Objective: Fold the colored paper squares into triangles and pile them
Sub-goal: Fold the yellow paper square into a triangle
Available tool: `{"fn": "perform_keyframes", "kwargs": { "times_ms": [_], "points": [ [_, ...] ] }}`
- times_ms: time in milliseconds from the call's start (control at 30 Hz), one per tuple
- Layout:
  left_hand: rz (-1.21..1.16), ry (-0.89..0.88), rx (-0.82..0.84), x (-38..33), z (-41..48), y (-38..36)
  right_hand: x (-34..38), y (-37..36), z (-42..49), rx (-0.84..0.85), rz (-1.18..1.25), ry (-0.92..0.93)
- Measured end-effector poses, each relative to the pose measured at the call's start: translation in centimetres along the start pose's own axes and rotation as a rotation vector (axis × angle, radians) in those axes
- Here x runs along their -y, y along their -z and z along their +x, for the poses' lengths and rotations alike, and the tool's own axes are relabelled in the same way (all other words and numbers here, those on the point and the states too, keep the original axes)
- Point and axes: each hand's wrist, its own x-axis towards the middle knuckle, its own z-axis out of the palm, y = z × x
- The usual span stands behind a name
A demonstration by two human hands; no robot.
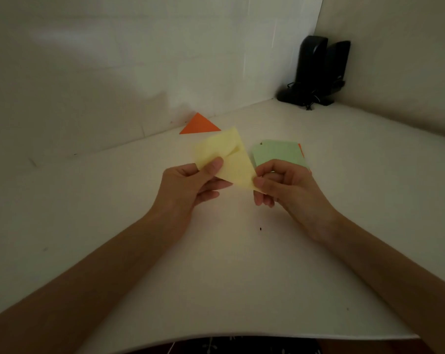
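A yellow paper square is held above the white table, bent over on itself with a curled flap near its top. My left hand pinches its left corner between thumb and fingers. My right hand pinches its lower right corner. An orange folded triangle lies flat at the back by the wall. A stack of unfolded squares with a green sheet on top lies just behind my right hand, with an orange edge showing at its right side.
The white table sits in a corner between white walls. Two black speakers with cables stand at the back right corner. A small dark speck lies on the table near my wrists.
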Motion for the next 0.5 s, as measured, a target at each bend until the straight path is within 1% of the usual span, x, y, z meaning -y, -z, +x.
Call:
{"fn": "perform_keyframes", "kwargs": {
  "times_ms": [100,200,267,400,433,500],
  "points": [
    [0.144,-0.094,-0.017,0.2,-0.2,-0.1,0.1,-0.1,-0.2,0.028,0.019,-0.016],
    [0.202,-0.146,0.022,0.4,-0.7,-0.5,0.1,-0.6,-0.4,0.080,0.012,-0.066],
    [0.219,-0.173,0.049,0.5,-0.9,-0.9,0.2,-0.9,-0.4,0.085,-0.048,-0.033],
    [0.077,-0.057,0.121,0.8,-1.3,-1.4,0.1,-0.4,-0.2,-0.035,-0.047,0.042],
    [0.057,-0.037,0.125,0.8,-1.3,-1.5,0.2,-0.3,-0.2,-0.040,-0.046,0.044],
    [0.010,-0.017,0.089,0.7,-1.2,-1.3,0.1,-0.5,-0.2,0.018,-0.045,0.032]
  ]
}}
